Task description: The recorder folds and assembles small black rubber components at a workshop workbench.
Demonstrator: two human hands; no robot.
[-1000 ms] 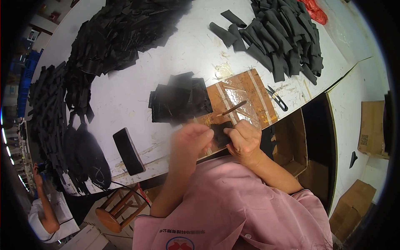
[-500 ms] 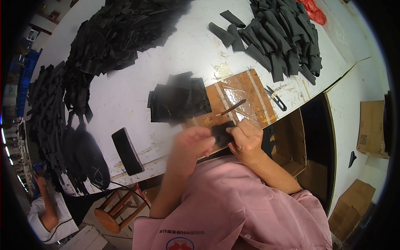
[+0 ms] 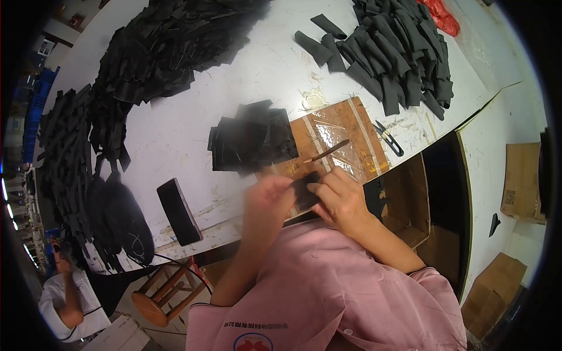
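Both hands, left hand (image 3: 270, 198) blurred and right hand (image 3: 341, 199), pinch a small black fabric piece (image 3: 305, 192) at the brown wooden board's (image 3: 345, 136) six o'clock edge. A stack of black fabric squares (image 3: 252, 139) lies at eleven o'clock, small black snips (image 3: 387, 137) at two, on the white worktable (image 3: 193, 126).

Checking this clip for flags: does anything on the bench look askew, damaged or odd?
Only wear: the brown work board is scuffed and patched with clear tape. Both hands, left hand and right hand, hold a small black piece normally.
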